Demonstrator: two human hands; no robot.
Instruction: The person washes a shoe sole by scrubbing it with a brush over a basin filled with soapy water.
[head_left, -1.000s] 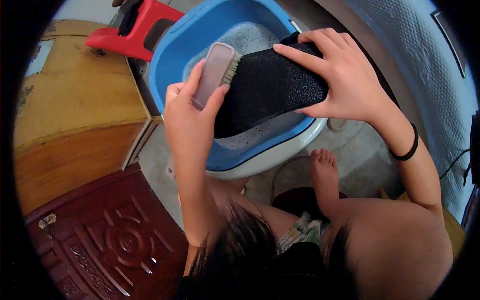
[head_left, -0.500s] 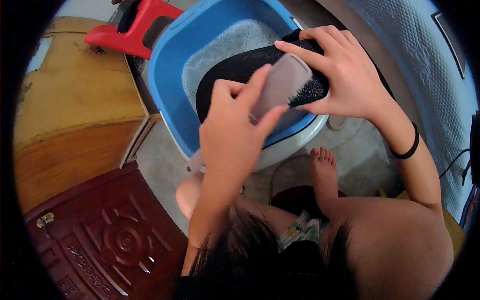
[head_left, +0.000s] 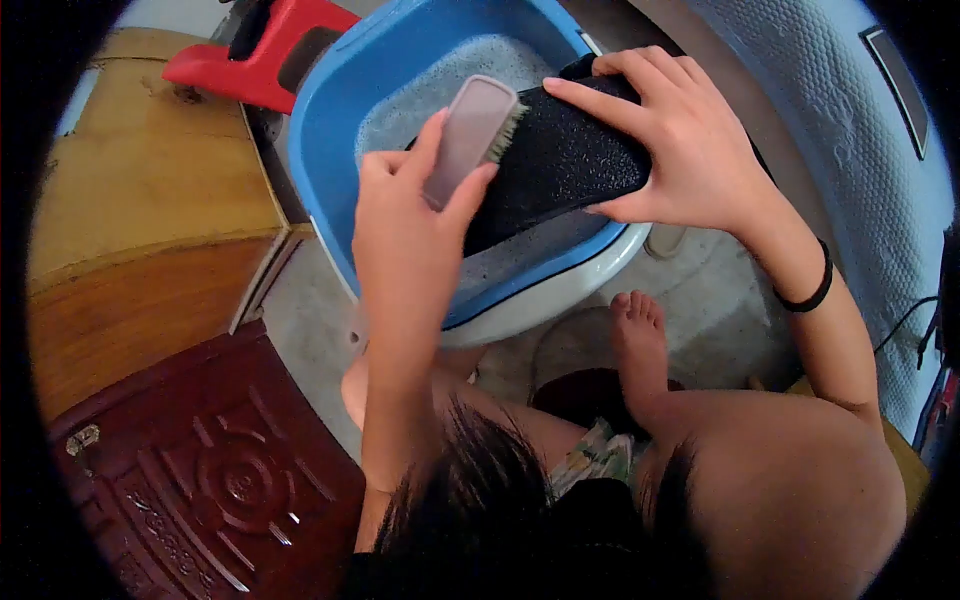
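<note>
My left hand (head_left: pixel 405 220) is closed around a scrubbing brush (head_left: pixel 478 130) with a pale pinkish-grey back and greenish bristles. The bristles face right, against or just over a long black shoe-shaped item (head_left: pixel 565 150); contact is not clear. That item looks wet and speckled with drops, and its left end is partly hidden by the brush and hand. At its right end my right hand (head_left: pixel 690 145) grips it, fingers over the far edge and thumb along the near one. Both are above a blue basin (head_left: pixel 325 130) holding sudsy water (head_left: pixel 430 90).
A red plastic object (head_left: pixel 235 75) stands behind the basin on the left. Yellow-brown wooden furniture (head_left: pixel 150 190) and a dark red carved panel (head_left: pixel 240 470) lie along the left. My bare foot (head_left: pixel 640 335) is near the basin's front; quilted light-blue material (head_left: pixel 840 150) borders the right.
My left hand has swept the brush leftward along the black item, uncovering its wet right part. My right hand keeps its grip with hardly any movement.
</note>
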